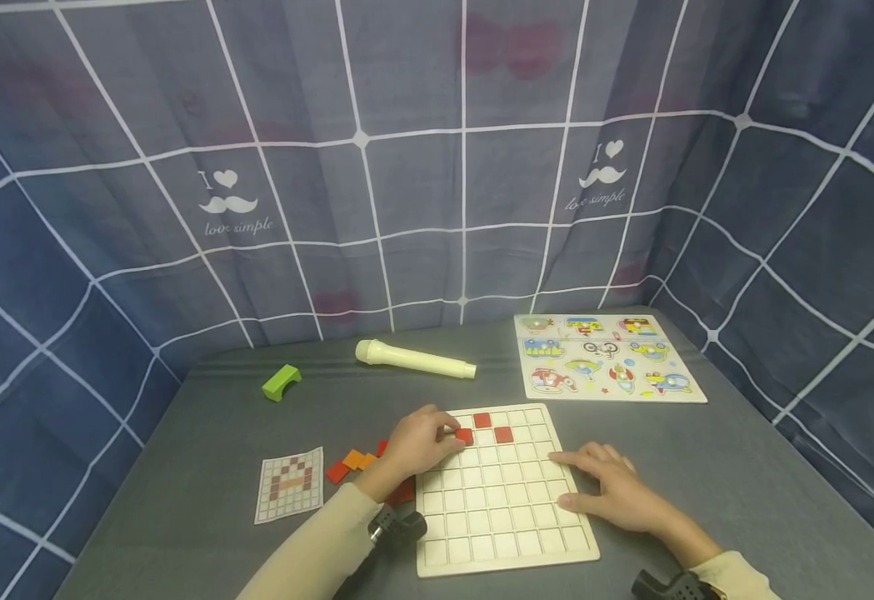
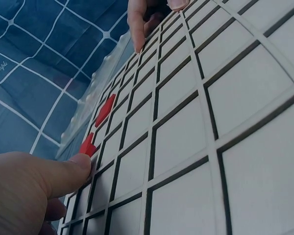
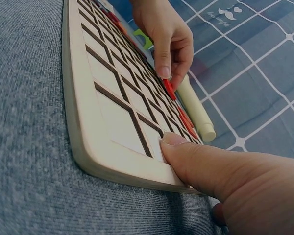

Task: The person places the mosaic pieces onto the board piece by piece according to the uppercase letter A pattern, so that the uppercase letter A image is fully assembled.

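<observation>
A square white grid board (image 1: 500,500) lies on the table with several red tiles in its far rows. At one red tile (image 1: 464,436) near the board's far left, my left hand (image 1: 417,442) has its thumb and fingers pinched together. The right wrist view shows this red tile (image 3: 169,89) under the left fingertips, and in the left wrist view my left thumb (image 2: 78,166) touches it. On the board's right edge rests my right hand (image 1: 612,487), index finger and thumb extended and apart. Two more red tiles (image 1: 482,421) sit close by.
Left of the board are loose orange and red tiles (image 1: 337,472), partly behind the left forearm, and a printed pattern card (image 1: 291,486). Farther back lie a green arch block (image 1: 282,382), a pale yellow toy microphone (image 1: 416,359) and a picture puzzle board (image 1: 609,358), before a checked curtain (image 1: 414,183).
</observation>
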`<state>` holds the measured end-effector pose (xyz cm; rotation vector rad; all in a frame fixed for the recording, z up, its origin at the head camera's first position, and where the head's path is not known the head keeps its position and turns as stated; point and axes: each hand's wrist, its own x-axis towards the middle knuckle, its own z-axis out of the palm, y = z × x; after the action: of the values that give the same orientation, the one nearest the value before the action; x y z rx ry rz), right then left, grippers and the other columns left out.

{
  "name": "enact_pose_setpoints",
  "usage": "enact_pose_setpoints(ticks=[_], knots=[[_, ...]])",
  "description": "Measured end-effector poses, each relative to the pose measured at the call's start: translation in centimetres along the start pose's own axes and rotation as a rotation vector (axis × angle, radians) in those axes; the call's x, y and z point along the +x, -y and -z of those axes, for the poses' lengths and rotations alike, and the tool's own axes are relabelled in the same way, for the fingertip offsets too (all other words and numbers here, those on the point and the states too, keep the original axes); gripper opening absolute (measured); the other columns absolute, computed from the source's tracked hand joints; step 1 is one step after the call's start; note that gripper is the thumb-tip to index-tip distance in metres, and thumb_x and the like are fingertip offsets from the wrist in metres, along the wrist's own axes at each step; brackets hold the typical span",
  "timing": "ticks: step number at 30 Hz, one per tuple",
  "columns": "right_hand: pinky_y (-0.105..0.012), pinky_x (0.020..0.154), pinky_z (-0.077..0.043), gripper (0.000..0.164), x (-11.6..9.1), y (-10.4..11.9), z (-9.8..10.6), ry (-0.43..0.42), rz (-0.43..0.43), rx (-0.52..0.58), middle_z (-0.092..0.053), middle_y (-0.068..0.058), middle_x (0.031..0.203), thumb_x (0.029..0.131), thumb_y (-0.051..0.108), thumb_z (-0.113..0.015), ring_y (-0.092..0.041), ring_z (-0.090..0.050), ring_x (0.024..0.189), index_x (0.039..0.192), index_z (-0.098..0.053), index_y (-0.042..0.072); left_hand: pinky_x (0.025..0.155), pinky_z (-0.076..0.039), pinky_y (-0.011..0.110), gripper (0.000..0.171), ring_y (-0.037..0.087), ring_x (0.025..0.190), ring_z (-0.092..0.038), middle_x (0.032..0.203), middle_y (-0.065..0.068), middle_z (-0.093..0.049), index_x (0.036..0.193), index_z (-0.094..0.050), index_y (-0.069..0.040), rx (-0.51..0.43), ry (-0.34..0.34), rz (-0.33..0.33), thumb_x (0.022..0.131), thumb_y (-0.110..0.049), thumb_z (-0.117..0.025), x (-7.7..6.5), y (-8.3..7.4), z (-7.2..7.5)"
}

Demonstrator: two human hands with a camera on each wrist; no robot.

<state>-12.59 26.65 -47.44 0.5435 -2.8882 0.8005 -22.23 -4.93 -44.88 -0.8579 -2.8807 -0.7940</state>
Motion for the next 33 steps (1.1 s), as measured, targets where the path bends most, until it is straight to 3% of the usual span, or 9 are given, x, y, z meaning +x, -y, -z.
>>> enact_pose_setpoints(ticks=[33], knots=[[-0.035,0.082,-0.031,0.053,0.03,-0.10,-0.16,-0.016,0.006,-0.001,-0.050,0.015,0.101,0.082,0.049,-0.074,-0.002,-0.040,0.096,0.130,-0.062,0.029,0.058,-0.036,0.021,0.027,0.007,0.067,-0.044,0.080,-0.002,-0.057,0.109,-0.075,-0.013,-0.007,0.015,-0.004,0.088,-0.029,-0.073,0.33,-0.45,-0.03]])
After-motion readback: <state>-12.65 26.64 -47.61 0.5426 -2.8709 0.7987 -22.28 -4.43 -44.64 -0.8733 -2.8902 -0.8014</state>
